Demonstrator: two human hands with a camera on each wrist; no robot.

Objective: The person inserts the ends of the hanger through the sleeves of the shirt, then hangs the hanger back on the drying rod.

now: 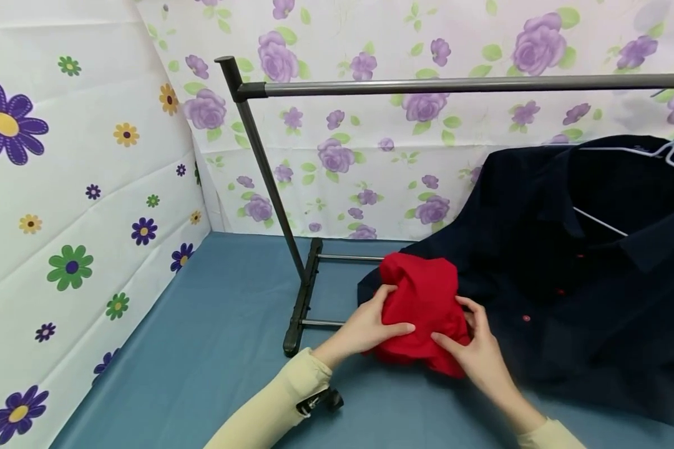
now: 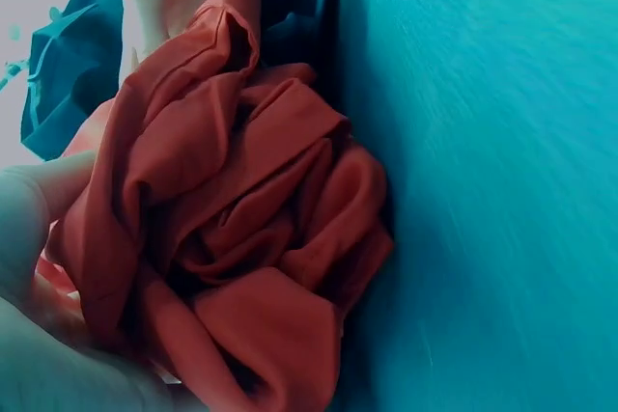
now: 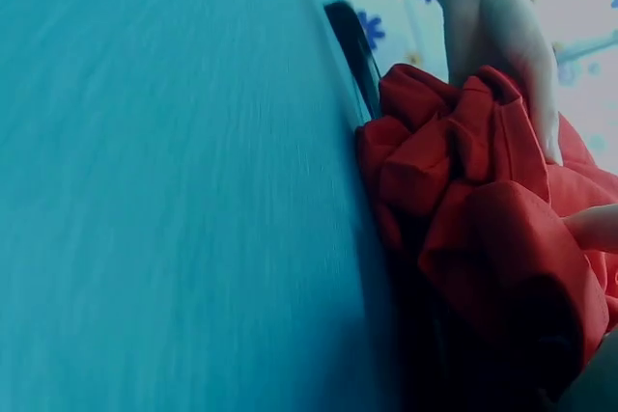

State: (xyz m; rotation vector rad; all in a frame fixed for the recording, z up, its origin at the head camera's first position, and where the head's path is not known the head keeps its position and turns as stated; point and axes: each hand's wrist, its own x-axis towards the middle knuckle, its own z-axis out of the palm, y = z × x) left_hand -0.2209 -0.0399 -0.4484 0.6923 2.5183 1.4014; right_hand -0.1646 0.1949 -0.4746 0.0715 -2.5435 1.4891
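Note:
A bunched-up red cloth [image 1: 421, 305] is between the two hands, low over the table; its folds hide what kind of garment or fabric it is. On its left side the left hand [image 1: 365, 324] grips it, thumb across the front. The right hand [image 1: 480, 343] holds the opposite side, its thumb pressing into the folds and its fingers partly hidden behind. In the left wrist view the red cloth [image 2: 241, 209] shows deep creases. The right wrist view shows the red cloth [image 3: 483, 180] with the left hand [image 3: 502, 36] beyond it.
Behind and right is a navy button shirt [image 1: 517, 262] on a white hanger [image 1: 612, 149], one sleeve reaching behind the red cloth. A metal garment rack [image 1: 275, 187] stands on the blue-covered table [image 1: 213, 349]. Flowered sheets [image 1: 337, 156] back the area.

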